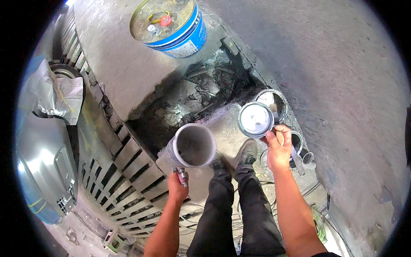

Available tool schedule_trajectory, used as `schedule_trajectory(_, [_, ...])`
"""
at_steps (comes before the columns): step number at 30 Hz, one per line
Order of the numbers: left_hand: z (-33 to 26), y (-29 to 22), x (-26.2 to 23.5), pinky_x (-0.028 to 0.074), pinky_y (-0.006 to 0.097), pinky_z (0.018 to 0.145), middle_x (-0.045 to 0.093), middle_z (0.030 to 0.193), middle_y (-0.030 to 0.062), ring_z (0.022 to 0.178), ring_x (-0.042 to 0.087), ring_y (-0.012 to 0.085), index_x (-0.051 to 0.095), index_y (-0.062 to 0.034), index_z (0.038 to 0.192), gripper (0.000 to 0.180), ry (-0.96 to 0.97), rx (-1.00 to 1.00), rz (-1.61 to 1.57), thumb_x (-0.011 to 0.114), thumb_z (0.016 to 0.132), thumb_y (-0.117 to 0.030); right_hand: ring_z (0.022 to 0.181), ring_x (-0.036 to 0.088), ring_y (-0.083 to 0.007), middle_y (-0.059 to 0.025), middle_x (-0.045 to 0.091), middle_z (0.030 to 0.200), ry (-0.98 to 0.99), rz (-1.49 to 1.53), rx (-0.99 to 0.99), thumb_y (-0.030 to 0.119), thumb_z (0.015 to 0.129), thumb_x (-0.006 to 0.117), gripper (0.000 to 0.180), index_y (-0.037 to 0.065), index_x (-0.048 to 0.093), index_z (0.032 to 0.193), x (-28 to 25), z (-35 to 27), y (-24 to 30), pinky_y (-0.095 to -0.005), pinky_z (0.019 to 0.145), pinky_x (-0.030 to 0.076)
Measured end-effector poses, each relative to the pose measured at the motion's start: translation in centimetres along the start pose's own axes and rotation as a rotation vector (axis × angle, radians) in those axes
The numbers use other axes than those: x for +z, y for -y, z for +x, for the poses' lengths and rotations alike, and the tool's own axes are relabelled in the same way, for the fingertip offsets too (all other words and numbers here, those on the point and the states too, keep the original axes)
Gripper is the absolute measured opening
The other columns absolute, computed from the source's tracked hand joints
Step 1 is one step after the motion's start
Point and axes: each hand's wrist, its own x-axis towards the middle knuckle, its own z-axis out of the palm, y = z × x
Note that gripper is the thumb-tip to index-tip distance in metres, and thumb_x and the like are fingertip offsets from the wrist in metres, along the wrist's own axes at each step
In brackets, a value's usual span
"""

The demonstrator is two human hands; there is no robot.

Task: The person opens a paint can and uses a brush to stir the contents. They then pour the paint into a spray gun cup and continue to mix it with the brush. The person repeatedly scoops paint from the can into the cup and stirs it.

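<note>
My left hand [177, 185] is closed round the metal body of what looks like a spray gun [183, 176]. Above that hand rises a grey, open-topped cup [174, 150], its inside dusty grey; it appears joined to the gun, though the join is hidden. Between thumb and fingers, my right hand [279, 147] pinches the edge of a round lid [255, 120] with a pale, shiny face and darker rim. The lid is to the right of the cup and apart from it. Behind the lid, an open can [283, 103] stands on the floor.
Another open can [298, 139] and a small cup [307, 158] stand by the right wall. Ahead lies a debris-filled pit [197, 90], with a blue bucket [182, 45] beyond. A slatted grate [128, 156] and a silver panel [45, 158] are at left. Hoses lie near my legs.
</note>
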Motion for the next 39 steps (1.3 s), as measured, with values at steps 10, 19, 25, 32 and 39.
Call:
schedule_trajectory(10, [-2.6,-2.3,-2.3,0.041,0.044,0.077,0.058,0.088,0.0158,0.084,0.054,0.0349,0.056,-0.0028,0.085,0.014,0.028,0.223,0.07,0.054,0.075,0.007,0.08,0.054,-0.012,-0.004,0.054,0.093,0.053,0.018,0.045,-0.006,0.085,0.062,0.031,0.007,0.047,0.109,3.4,-2.0,-0.3,-0.0284,0.073,0.049])
schedule_trajectory(19, [-4.8,-5.1,-3.9,0.04,0.046,0.08,0.064,0.092,0.0143,0.087,0.055,0.0383,0.056,-0.0064,0.098,0.017,-0.011,0.281,0.404,0.057,0.082,-0.003,0.082,0.052,-0.0105,-0.0021,0.051,0.092,0.156,-0.153,0.012,-0.006,0.084,0.062,0.032,0.008,0.047,0.109,4.5,-2.6,-1.6,-0.0292,0.076,0.05])
schedule_trajectory(25, [-6.0,-4.3,-3.7,0.038,0.046,0.08,0.065,0.092,0.0124,0.086,0.055,0.0366,0.055,-0.0057,0.102,0.023,-0.115,0.302,0.515,0.056,0.079,0.0,0.082,0.051,-0.0094,-0.0012,0.05,0.091,0.172,-0.088,0.052,-0.006,0.085,0.061,0.032,0.009,0.047,0.109,5.1,-2.9,-1.8,-0.0279,0.075,0.05])
schedule_trajectory(32, [-6.6,-5.3,-4.1,0.039,0.047,0.078,0.065,0.09,0.0124,0.086,0.055,0.0374,0.054,-0.0048,0.103,0.028,-0.101,0.338,0.481,0.057,0.077,0.003,0.082,0.052,-0.0099,-0.001,0.05,0.09,0.206,-0.123,0.02,-0.006,0.085,0.062,0.032,0.009,0.046,0.109,5.2,-2.9,-2.4,-0.0288,0.075,0.049])
schedule_trajectory(39, [-6.4,-3.8,-3.4,0.046,0.039,0.074,0.065,0.089,0.0161,0.083,0.061,0.0313,0.06,-0.0008,0.097,0.017,-0.086,0.077,0.236,0.061,0.08,-0.003,0.082,0.052,-0.0108,-0.0012,0.051,0.09,0.2,-0.035,0.081,-0.005,0.085,0.062,0.031,0.009,0.047,0.109,5.6,-3.3,-1.4,-0.0291,0.076,0.05])
